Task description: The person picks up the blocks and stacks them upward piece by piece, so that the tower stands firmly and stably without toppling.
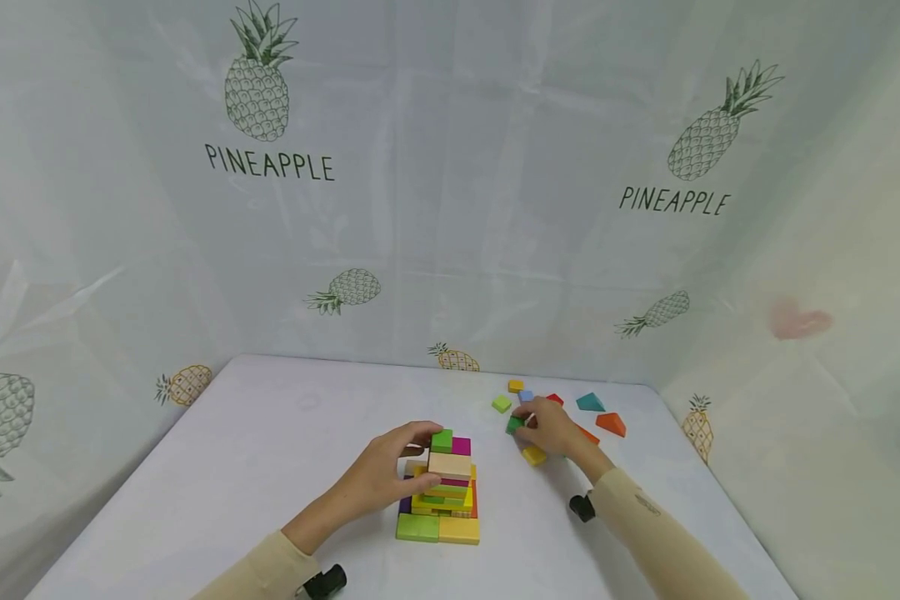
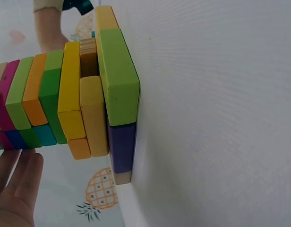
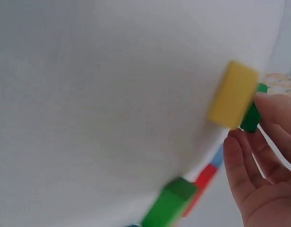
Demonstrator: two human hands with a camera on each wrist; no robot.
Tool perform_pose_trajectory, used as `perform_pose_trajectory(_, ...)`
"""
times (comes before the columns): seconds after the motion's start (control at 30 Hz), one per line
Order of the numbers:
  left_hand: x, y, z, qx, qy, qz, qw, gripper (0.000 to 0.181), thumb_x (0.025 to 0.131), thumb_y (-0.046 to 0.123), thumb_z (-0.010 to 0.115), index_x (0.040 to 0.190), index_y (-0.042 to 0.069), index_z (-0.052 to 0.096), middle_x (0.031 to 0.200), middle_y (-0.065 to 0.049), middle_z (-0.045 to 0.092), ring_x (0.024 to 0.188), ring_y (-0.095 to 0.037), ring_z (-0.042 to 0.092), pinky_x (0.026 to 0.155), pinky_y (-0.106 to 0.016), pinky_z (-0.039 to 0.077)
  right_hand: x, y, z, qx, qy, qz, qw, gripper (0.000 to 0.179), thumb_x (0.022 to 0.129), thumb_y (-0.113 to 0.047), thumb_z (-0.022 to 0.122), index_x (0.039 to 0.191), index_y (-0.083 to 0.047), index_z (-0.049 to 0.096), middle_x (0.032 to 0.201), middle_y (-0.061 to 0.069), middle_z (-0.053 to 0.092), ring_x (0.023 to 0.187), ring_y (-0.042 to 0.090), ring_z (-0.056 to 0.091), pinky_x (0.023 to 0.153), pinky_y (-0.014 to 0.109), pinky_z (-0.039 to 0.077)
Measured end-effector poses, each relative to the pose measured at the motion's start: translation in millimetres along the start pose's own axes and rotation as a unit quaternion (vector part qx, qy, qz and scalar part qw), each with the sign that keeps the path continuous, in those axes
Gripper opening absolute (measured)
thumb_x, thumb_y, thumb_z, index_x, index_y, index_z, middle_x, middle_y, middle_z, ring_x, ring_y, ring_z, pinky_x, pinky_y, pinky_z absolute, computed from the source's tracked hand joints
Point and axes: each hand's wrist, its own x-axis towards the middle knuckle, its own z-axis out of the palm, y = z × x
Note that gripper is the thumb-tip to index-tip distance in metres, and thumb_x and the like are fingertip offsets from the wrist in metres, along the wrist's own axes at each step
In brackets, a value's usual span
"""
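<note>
A stepped tower of coloured wooden blocks point(image 1: 450, 492) stands on the white table, with a green block and a magenta block at its top. My left hand point(image 1: 378, 471) holds the tower's upper part from the left side, thumb at the front and fingers farther back. In the left wrist view, those fingers point(image 2: 27, 177) reach round the stacked layers. Off to the right, my right hand point(image 1: 553, 427) pinches a small green block point(image 3: 252, 113) between thumb and fingers. A yellow block point(image 3: 234, 94) lies on the table beside that hand.
Loose blocks are spread around the right hand: a light green one point(image 1: 502, 403), a yellow one point(image 1: 516, 386), a teal one point(image 1: 590, 402) and an orange one point(image 1: 611, 424). A pineapple-print curtain point(image 1: 450, 208) hangs behind the table. Another green block point(image 3: 166, 205) shows in the right wrist view.
</note>
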Motion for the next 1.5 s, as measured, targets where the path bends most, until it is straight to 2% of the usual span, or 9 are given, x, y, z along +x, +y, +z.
perform_pose_trajectory(0.13,0.5,-0.6,0.5,0.000,0.001,0.002,1.0000,0.068,0.094,0.042,0.082,0.151,0.023,0.052,0.143,0.007,0.063,0.124,-0.015,0.066,0.105,-0.035,0.057,-13.3,-19.5,-9.2,0.010,0.021,-0.051,0.9984,0.027,0.094,-0.009,0.081,0.120,-0.006,0.077,0.104,0.001,0.067,0.090,0.014,0.064,0.076,0.024,0.059)
perform_pose_trajectory(0.27,0.8,-0.6,0.8,-0.003,0.002,-0.003,1.0000,0.068,0.093,0.041,0.083,0.151,0.023,0.053,0.143,0.007,0.064,0.124,-0.017,0.066,0.105,-0.040,0.057,-32.9,-49.2,-21.9,0.030,0.037,-0.122,0.9914,0.027,0.094,-0.010,0.081,0.121,-0.007,0.076,0.109,0.001,0.069,0.091,0.012,0.068,0.083,0.026,0.062)
perform_pose_trajectory(0.43,0.8,-1.2,1.0,-0.009,-0.001,-0.010,0.9999,0.069,0.093,0.044,0.083,0.152,0.025,0.052,0.143,0.007,0.063,0.126,-0.016,0.065,0.106,-0.040,0.057,-55.6,-88.1,-33.7,0.062,0.033,-0.199,0.9774,0.027,0.095,-0.009,0.081,0.121,-0.008,0.076,0.110,0.000,0.070,0.091,0.011,0.070,0.085,0.030,0.064)
perform_pose_trajectory(0.53,0.3,-2.1,1.3,-0.010,-0.003,-0.009,0.9999,0.070,0.093,0.044,0.083,0.152,0.024,0.052,0.143,0.007,0.063,0.126,-0.016,0.065,0.106,-0.040,0.057,-63.5,-105.3,-33.9,0.068,0.021,-0.221,0.9725,0.028,0.095,-0.009,0.081,0.122,-0.009,0.076,0.110,-0.002,0.070,0.092,0.009,0.069,0.086,0.030,0.064)
perform_pose_trajectory(0.73,-0.4,-2.0,0.1,-0.016,-0.004,-0.002,0.9999,0.067,0.094,0.041,0.083,0.151,0.023,0.052,0.142,0.005,0.064,0.126,-0.018,0.065,0.106,-0.043,0.056,-68.8,-126.5,-27.3,0.063,-0.001,-0.228,0.9717,0.029,0.094,-0.012,0.082,0.123,-0.011,0.076,0.111,-0.005,0.070,0.096,0.008,0.067,0.088,0.030,0.063)
perform_pose_trajectory(1.0,-0.7,-2.1,-0.7,-0.015,-0.001,0.011,0.9998,0.066,0.094,0.042,0.082,0.151,0.025,0.052,0.141,0.005,0.065,0.126,-0.017,0.065,0.106,-0.044,0.057,-68.2,-134.6,-19.1,0.070,-0.022,-0.221,0.9725,0.031,0.094,-0.013,0.083,0.124,-0.011,0.076,0.110,-0.006,0.069,0.096,0.009,0.067,0.089,0.029,0.063)
perform_pose_trajectory(1.2,-0.9,-3.0,0.0,-0.014,0.003,0.013,0.9998,0.066,0.094,0.042,0.082,0.150,0.025,0.052,0.141,0.006,0.065,0.125,-0.017,0.065,0.105,-0.044,0.057,-66.9,-131.9,-17.1,0.073,-0.020,-0.223,0.9719,0.031,0.095,-0.017,0.082,0.125,-0.013,0.076,0.111,-0.007,0.070,0.096,0.008,0.068,0.089,0.030,0.063)
perform_pose_trajectory(1.3,-0.5,-1.7,0.0,-0.012,0.002,0.010,0.9999,0.067,0.094,0.042,0.082,0.151,0.022,0.052,0.141,0.006,0.064,0.125,-0.017,0.065,0.105,-0.043,0.057,-67.0,-127.1,-20.3,0.075,-0.010,-0.229,0.9705,0.034,0.097,-0.022,0.081,0.129,-0.013,0.074,0.115,-0.004,0.071,0.097,0.012,0.070,0.089,0.032,0.064)
perform_pose_trajectory(1.5,-0.2,-1.4,0.3,-0.003,-0.003,-0.002,1.0000,0.071,0.094,0.046,0.081,0.152,0.018,0.052,0.143,0.006,0.064,0.126,-0.017,0.065,0.106,-0.038,0.057,-57.9,-103.6,-34.2,0.070,0.022,-0.217,0.9735,0.038,0.101,-0.021,0.076,0.136,-0.010,0.069,0.124,0.004,0.071,0.104,0.022,0.072,0.091,0.042,0.064)
